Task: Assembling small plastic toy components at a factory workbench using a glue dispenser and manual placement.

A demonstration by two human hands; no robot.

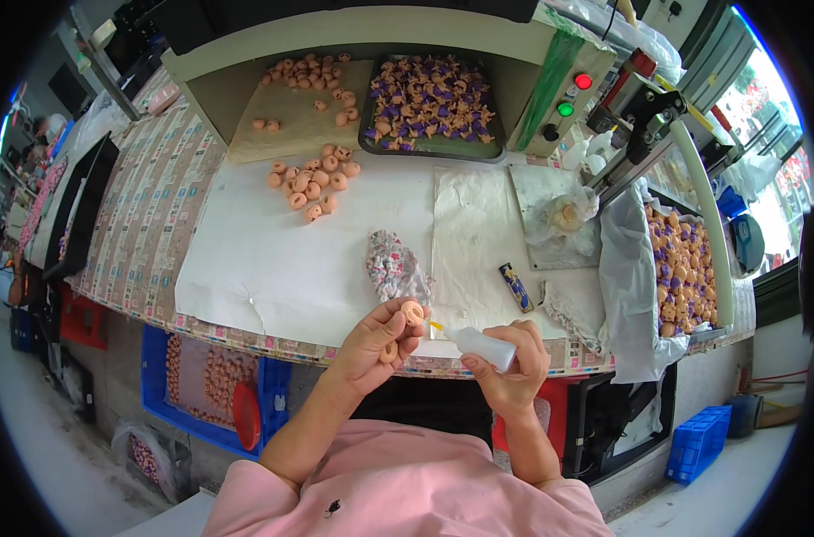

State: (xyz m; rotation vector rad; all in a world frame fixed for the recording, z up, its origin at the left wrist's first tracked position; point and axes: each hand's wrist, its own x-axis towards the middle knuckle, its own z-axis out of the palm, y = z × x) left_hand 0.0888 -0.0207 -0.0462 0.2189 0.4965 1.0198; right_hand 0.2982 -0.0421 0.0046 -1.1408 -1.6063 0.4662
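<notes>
My left hand pinches a small peach-coloured doll head between thumb and fingertips, with a second one tucked in the palm. My right hand grips a small white squeeze bottle whose yellow nozzle touches the held head. Both hands hover above the near edge of the white paper-covered table.
A pile of loose peach heads lies on the paper, more on a brown board. A dark tray holds heads with purple hair. A crumpled bag, a small blue tube and a bagged box of heads lie nearby.
</notes>
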